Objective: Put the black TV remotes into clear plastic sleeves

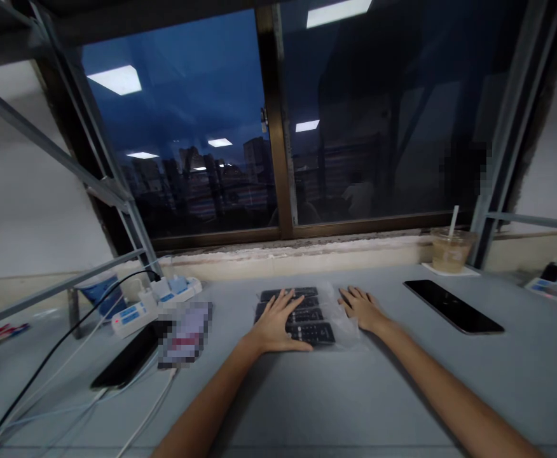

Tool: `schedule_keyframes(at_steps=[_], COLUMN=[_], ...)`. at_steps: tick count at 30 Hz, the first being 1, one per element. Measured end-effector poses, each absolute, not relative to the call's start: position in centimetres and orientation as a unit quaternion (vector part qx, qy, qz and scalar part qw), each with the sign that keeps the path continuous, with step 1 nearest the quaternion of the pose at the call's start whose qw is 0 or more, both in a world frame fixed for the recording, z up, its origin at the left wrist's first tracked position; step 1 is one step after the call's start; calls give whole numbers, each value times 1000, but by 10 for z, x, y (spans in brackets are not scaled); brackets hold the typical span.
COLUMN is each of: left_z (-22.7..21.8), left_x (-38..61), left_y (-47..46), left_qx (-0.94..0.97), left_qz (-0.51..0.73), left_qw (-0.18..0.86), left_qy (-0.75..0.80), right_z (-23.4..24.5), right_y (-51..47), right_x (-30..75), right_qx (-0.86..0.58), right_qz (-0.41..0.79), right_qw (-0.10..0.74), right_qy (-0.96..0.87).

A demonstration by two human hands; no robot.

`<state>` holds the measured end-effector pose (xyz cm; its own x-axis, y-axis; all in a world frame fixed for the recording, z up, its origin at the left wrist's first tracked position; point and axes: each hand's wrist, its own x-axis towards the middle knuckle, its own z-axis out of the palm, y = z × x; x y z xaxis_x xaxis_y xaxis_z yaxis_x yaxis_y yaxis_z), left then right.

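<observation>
Several black remote controls (323, 333) in clear plastic bags lie in a stack of rows on the grey table. Across their left part my left hand (273, 327) is spread, fingers apart and thumb toward the near edge of the closest remote. The loose clear plastic (350, 337) of the bags reaches out to the right of the remotes. Flat at that plastic's right side rests my right hand (360, 308), its fingers stretched out and holding nothing. Part of the remotes is hidden under my left hand.
On the right lies a black phone (453, 306), with a drink cup (451, 251) and straw behind it. Leftward are another phone (128, 356), a blurred-out device (186, 334), a white power strip (135, 318) and cables. A window (187, 140) and metal frame posts stand behind.
</observation>
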<state>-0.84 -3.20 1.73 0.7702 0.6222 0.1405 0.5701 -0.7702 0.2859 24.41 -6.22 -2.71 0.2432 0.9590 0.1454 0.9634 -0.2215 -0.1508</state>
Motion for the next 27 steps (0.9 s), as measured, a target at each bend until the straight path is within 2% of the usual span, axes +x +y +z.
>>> schedule_keyframes(at_steps=[6,13,20,27], left_z=[13,15,8,6], left_x=[-4,-5,-15,-36], left_y=[-27,-17,5,26], left_qx=[918,897,822,790], left_qz=[57,50,69,121], left_qw=[111,81,56,-4], left_qy=[376,431,562,601], right_z=[-25,-22,-21,-19], right_y=[-63,-64,-66,-66], right_x=[244,243,241,239], right_qx=[-781,-783,-779,-783], right_qz=[-4,-2,-3,1], right_qw=[94,87,85,81], right_qy=[-618,-616,-621,-616])
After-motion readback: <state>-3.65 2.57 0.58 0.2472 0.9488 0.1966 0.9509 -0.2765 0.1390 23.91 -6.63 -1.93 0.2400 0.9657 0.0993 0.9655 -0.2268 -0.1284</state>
